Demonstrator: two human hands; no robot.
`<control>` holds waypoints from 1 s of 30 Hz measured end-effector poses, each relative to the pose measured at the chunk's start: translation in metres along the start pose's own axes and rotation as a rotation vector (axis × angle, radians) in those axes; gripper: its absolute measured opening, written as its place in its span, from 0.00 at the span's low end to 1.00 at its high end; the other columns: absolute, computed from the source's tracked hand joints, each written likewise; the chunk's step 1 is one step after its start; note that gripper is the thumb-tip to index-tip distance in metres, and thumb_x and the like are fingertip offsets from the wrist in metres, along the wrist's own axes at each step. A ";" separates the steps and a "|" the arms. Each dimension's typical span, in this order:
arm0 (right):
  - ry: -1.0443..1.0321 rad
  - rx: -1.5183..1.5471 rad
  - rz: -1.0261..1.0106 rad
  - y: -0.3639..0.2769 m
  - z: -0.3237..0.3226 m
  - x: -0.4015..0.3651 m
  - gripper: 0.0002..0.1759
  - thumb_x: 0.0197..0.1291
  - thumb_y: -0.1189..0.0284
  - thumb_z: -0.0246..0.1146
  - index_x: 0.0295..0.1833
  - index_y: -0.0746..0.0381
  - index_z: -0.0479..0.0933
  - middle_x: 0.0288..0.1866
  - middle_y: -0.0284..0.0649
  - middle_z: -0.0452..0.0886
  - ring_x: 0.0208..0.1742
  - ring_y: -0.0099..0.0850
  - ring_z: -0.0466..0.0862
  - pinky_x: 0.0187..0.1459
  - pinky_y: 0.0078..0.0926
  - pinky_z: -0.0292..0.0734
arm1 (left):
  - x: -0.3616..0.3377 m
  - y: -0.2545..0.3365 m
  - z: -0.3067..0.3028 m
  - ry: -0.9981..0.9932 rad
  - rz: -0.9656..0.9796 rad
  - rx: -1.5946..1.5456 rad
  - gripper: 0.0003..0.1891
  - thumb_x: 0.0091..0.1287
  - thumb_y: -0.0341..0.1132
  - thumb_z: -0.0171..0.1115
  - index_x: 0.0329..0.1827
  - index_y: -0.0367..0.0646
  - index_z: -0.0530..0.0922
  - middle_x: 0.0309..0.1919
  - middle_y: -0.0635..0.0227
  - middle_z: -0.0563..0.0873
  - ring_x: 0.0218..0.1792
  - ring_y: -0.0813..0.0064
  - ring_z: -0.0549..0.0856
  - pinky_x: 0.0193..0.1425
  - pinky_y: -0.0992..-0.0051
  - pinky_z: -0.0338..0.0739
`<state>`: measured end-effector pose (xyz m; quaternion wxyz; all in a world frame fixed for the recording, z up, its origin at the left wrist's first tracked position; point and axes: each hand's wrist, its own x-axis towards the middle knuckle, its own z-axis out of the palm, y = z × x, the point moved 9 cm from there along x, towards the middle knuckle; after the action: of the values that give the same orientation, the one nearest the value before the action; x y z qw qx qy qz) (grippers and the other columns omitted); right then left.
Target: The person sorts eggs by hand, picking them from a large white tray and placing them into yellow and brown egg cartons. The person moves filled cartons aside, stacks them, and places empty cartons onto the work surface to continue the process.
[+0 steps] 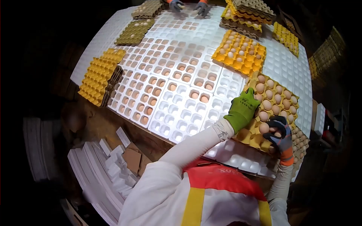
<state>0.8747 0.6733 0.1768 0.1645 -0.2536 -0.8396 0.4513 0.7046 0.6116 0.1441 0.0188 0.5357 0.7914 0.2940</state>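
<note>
My left hand (243, 107), in a green glove, lies over the left edge of a yellow egg tray (249, 133), its fingertips at the eggs there. My right hand (279, 133), in a grey and orange glove, is curled round an egg (264, 128) at the tray's lower right. Brown eggs fill much of this tray's upper part, while its lower left cups hold none. To the left lie white foam trays (177, 113) with square cells, some with eggs in them.
Another yellow tray of eggs (239, 52) lies beyond my hands. Stacked trays stand at the left (98, 77) and far right (250, 11). Across the table are a co-worker's gloved hands (189, 7). Foam pieces (113, 162) lie below the table at left.
</note>
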 end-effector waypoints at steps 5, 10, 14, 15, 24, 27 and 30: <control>-0.125 0.038 -0.115 -0.052 0.060 -0.004 0.24 0.42 0.76 0.80 0.49 0.62 0.85 0.52 0.40 0.82 0.53 0.35 0.83 0.50 0.32 0.80 | -0.058 -0.106 -0.052 0.149 -0.191 -0.729 0.26 0.50 0.35 0.85 0.54 0.49 0.87 0.50 0.67 0.82 0.48 0.69 0.87 0.53 0.71 0.85; -0.229 0.037 -0.209 -0.092 0.213 0.030 0.24 0.45 0.66 0.82 0.51 0.54 0.86 0.51 0.39 0.81 0.50 0.39 0.85 0.47 0.34 0.84 | -0.174 -0.309 -0.108 0.368 -0.661 0.046 0.25 0.46 0.36 0.85 0.49 0.51 0.87 0.53 0.67 0.80 0.49 0.64 0.86 0.49 0.66 0.84; -0.121 -0.467 -0.223 -0.074 0.318 0.130 0.18 0.48 0.59 0.78 0.45 0.50 0.86 0.53 0.38 0.81 0.48 0.40 0.86 0.43 0.38 0.83 | -0.167 -0.344 -0.113 0.174 -0.679 0.282 0.17 0.52 0.37 0.77 0.46 0.53 0.85 0.53 0.64 0.80 0.54 0.58 0.82 0.49 0.60 0.83; -0.137 -0.609 -0.189 -0.069 0.340 0.157 0.14 0.51 0.60 0.75 0.43 0.51 0.85 0.54 0.39 0.80 0.47 0.39 0.86 0.42 0.38 0.83 | -0.162 -0.345 -0.105 0.171 -0.572 0.328 0.16 0.56 0.37 0.74 0.48 0.54 0.86 0.53 0.63 0.80 0.54 0.56 0.83 0.48 0.59 0.83; -0.270 -0.373 -0.165 -0.037 0.421 0.173 0.14 0.67 0.60 0.63 0.55 0.49 0.83 0.63 0.38 0.80 0.57 0.42 0.85 0.53 0.42 0.81 | -0.210 -0.330 -0.094 0.189 -0.436 0.124 0.20 0.63 0.33 0.67 0.60 0.57 0.83 0.56 0.65 0.83 0.51 0.59 0.86 0.50 0.63 0.81; -0.224 -0.171 -0.250 -0.019 0.419 0.158 0.16 0.66 0.61 0.65 0.57 0.49 0.82 0.61 0.39 0.81 0.57 0.43 0.84 0.55 0.41 0.80 | -0.211 -0.340 -0.102 0.126 -0.500 -0.032 0.20 0.65 0.31 0.67 0.61 0.49 0.83 0.55 0.66 0.84 0.51 0.58 0.86 0.54 0.65 0.81; -0.131 0.097 -0.159 -0.037 0.421 0.131 0.13 0.65 0.67 0.66 0.54 0.51 0.82 0.55 0.40 0.83 0.57 0.44 0.82 0.56 0.40 0.78 | -0.230 -0.352 -0.117 0.368 -0.501 -0.178 0.18 0.67 0.27 0.64 0.61 0.45 0.83 0.54 0.61 0.83 0.55 0.58 0.83 0.58 0.64 0.79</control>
<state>0.5448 0.4476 -0.0123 0.1567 -0.1480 -0.8433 0.4924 0.4678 0.2727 0.0040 -0.0063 0.2583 0.8600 0.4401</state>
